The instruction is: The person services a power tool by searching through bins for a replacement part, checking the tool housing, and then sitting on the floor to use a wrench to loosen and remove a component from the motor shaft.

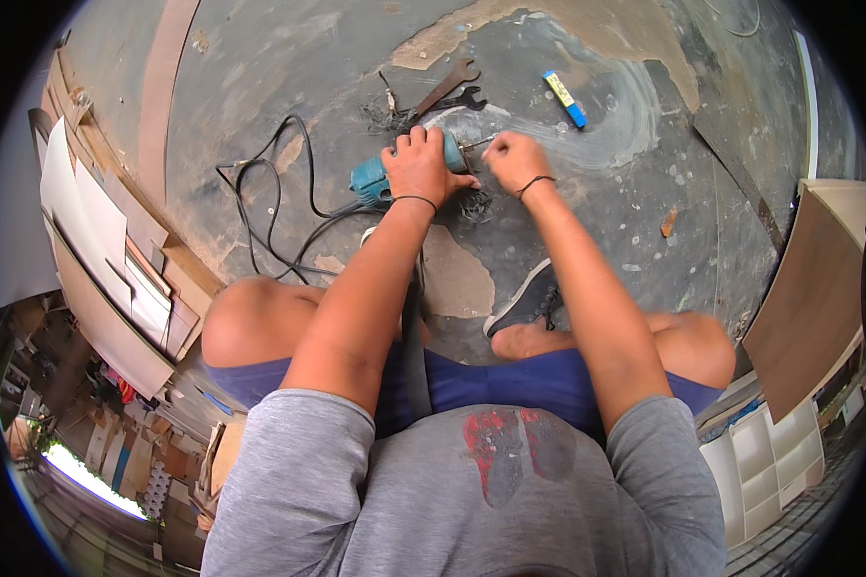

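Teal power tool (375,180): lies on the floor (587,221), far centre, long axis left-right, cord end left. Left hand (421,168) wrapped closed over its body. Right hand (513,159) pinched shut on the bit (473,144) at its right end.

Both arms extended, left hand (421,171) clenched, right hand (513,159) pinching.

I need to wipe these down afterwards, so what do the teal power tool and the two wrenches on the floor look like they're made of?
The power tool looks like moulded plastic: a smooth, matte teal casing. The two wrenches look like bare steel, one dull and rust-brown, the other dark grey; their finish is too small to judge closely.
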`<state>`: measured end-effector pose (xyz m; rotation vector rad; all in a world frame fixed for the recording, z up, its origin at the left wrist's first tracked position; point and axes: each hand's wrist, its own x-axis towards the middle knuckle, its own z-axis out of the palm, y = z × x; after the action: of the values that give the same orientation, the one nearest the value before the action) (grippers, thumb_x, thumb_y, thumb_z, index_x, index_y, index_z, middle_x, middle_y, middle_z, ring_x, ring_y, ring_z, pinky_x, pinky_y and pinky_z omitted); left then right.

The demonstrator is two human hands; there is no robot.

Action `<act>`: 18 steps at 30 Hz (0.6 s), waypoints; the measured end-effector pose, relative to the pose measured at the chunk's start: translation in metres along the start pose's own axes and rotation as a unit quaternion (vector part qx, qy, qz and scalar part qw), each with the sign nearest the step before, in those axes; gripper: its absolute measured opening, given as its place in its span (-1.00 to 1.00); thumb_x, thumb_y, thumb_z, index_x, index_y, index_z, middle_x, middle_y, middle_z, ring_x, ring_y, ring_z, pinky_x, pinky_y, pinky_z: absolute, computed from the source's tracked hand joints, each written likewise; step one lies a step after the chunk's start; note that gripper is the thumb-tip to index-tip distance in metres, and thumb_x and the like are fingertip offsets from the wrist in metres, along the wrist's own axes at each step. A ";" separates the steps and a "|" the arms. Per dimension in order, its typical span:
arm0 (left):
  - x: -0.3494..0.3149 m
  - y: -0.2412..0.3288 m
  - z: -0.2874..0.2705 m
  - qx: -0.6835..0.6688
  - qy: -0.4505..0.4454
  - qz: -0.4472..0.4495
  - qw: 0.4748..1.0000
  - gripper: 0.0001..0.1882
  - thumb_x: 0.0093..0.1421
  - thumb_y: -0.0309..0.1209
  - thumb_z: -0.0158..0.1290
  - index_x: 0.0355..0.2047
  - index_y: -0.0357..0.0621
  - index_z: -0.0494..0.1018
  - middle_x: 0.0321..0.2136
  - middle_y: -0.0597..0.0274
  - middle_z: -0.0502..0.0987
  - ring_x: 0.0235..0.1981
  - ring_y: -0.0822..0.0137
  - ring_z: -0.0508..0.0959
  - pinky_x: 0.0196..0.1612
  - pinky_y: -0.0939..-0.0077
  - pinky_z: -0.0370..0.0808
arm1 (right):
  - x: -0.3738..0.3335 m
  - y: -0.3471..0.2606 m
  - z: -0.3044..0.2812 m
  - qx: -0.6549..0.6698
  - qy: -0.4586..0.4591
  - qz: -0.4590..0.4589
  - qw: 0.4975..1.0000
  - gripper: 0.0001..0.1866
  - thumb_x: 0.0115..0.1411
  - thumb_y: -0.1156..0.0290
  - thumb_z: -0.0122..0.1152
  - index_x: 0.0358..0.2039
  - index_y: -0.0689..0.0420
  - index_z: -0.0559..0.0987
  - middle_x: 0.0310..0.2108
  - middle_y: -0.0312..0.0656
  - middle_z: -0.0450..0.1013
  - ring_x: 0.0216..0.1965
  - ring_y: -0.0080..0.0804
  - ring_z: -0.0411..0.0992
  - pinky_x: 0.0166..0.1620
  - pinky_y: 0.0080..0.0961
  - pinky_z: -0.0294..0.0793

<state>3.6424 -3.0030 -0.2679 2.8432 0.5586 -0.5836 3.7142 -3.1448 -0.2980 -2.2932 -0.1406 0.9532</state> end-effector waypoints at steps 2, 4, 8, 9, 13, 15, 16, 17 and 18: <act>0.000 -0.005 0.002 -0.024 0.007 0.004 1.000 -0.10 -0.55 0.20 0.36 -0.21 -0.06 0.42 -0.26 0.28 0.42 -0.17 0.23 0.45 -0.15 0.22 0.34 | 0.015 -0.023 -0.012 0.007 0.043 -0.041 0.998 -0.79 0.05 0.27 0.11 -0.36 0.07 0.61 -0.39 -0.03 0.53 -0.27 0.00 0.49 -0.18 -0.22 0.46; -0.002 -0.010 0.003 -0.034 0.021 0.013 0.999 -0.14 -0.55 0.17 0.37 -0.24 -0.06 0.42 -0.30 0.29 0.41 -0.20 0.24 0.45 -0.15 0.26 0.34 | 0.034 -0.053 -0.012 0.046 0.064 -0.097 0.992 -0.75 0.08 0.26 0.06 -0.28 0.04 0.60 -0.33 0.00 0.53 -0.22 0.01 0.47 -0.14 -0.21 0.45; 0.002 -0.003 0.005 -0.034 0.015 0.032 0.999 -0.13 -0.52 0.23 0.33 -0.25 -0.09 0.41 -0.29 0.26 0.44 -0.18 0.23 0.46 -0.18 0.28 0.38 | 0.080 -0.073 0.018 -0.075 -0.009 -0.135 0.988 -0.68 0.14 0.16 0.07 -0.19 0.05 0.57 -0.23 -0.02 0.52 -0.12 -0.04 0.46 -0.07 -0.26 0.44; 0.002 -0.002 0.005 -0.035 0.017 0.033 0.999 -0.13 -0.52 0.24 0.32 -0.26 -0.09 0.41 -0.30 0.27 0.44 -0.18 0.23 0.47 -0.18 0.28 0.39 | 0.083 -0.077 0.022 -0.124 -0.044 -0.115 0.985 -0.67 0.14 0.13 0.07 -0.18 0.05 0.57 -0.20 -0.02 0.52 -0.09 -0.02 0.45 -0.04 -0.24 0.43; 0.000 -0.013 0.012 -0.032 0.056 0.035 0.997 -0.15 -0.48 0.25 0.30 -0.27 -0.08 0.41 -0.32 0.28 0.45 -0.21 0.24 0.47 -0.19 0.28 0.39 | 0.076 -0.102 0.022 -0.191 -0.077 -0.047 0.977 -0.66 0.15 0.12 0.10 -0.17 0.03 0.56 -0.18 -0.03 0.51 -0.08 -0.03 0.44 -0.04 -0.20 0.43; -0.002 -0.014 0.013 -0.035 0.060 0.034 0.997 -0.16 -0.48 0.26 0.29 -0.27 -0.08 0.42 -0.33 0.28 0.45 -0.22 0.24 0.48 -0.19 0.28 0.39 | 0.071 -0.106 0.023 -0.209 -0.060 -0.035 0.975 -0.68 0.14 0.12 0.11 -0.19 0.02 0.57 -0.19 -0.02 0.51 -0.08 -0.05 0.45 -0.04 -0.19 0.44; -0.001 -0.013 0.013 -0.038 0.064 0.036 0.997 -0.16 -0.47 0.26 0.29 -0.27 -0.08 0.42 -0.34 0.28 0.45 -0.22 0.25 0.48 -0.19 0.28 0.39 | 0.072 -0.107 0.023 -0.215 -0.051 -0.015 0.975 -0.70 0.13 0.16 0.12 -0.18 0.01 0.57 -0.17 -0.02 0.51 -0.07 -0.05 0.45 -0.04 -0.20 0.44; 0.000 -0.012 0.013 -0.042 0.057 0.034 0.997 -0.16 -0.47 0.25 0.30 -0.27 -0.07 0.42 -0.33 0.27 0.45 -0.22 0.24 0.48 -0.19 0.27 0.39 | 0.072 -0.107 0.023 -0.221 -0.042 0.005 0.974 -0.72 0.12 0.21 0.12 -0.17 -0.01 0.58 -0.16 -0.03 0.51 -0.07 -0.06 0.45 -0.03 -0.22 0.45; 0.000 -0.010 0.012 -0.045 0.051 0.032 0.997 -0.17 -0.47 0.24 0.31 -0.26 -0.07 0.42 -0.32 0.26 0.45 -0.21 0.23 0.48 -0.19 0.26 0.38 | 0.073 -0.108 0.022 -0.227 -0.031 0.026 0.973 -0.73 0.11 0.25 0.13 -0.17 -0.03 0.58 -0.14 -0.03 0.50 -0.06 -0.06 0.46 -0.03 -0.23 0.46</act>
<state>3.6339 -2.9967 -0.2800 2.8049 0.4942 -0.3945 3.7680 -3.0248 -0.2888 -2.6920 -0.3595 1.1115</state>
